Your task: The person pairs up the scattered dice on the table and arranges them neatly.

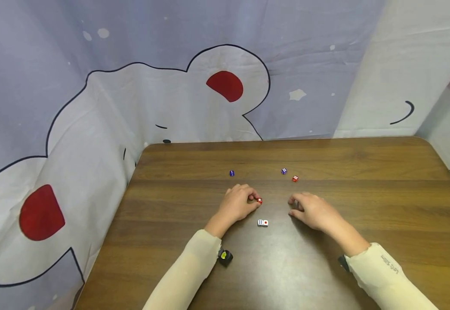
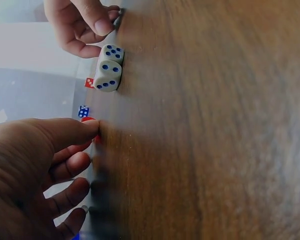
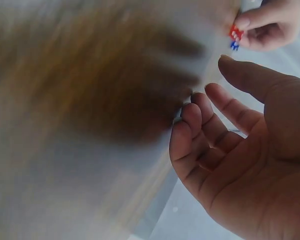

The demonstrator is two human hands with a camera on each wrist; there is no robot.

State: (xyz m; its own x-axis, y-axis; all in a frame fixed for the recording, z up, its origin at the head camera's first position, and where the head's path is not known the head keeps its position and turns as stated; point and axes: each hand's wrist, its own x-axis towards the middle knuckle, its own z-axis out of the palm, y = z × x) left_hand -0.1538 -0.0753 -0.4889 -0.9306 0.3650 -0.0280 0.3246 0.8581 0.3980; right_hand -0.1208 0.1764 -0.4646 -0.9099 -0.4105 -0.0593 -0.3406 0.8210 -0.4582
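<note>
Between thumb and index finger, my left hand (image 1: 238,202) pinches a red die (image 1: 260,201) close over the table; the left wrist view shows the die mostly hidden behind the thumb. Two white dice (image 1: 263,223) lie side by side just in front of it, touching each other. My right hand (image 1: 313,210) hovers to the right of them, fingers loosely bent with nothing between them, as the right wrist view also shows. Farther back lie a blue die (image 1: 284,171) and another red die (image 1: 295,178). A second blue die (image 1: 231,173) sits beyond the left hand.
The brown wooden table (image 1: 163,202) reaches back to a printed curtain (image 1: 306,64) hanging along its far and left edges. A dark wrist camera (image 1: 225,257) sticks out from the left sleeve (image 1: 194,267), low over the tabletop.
</note>
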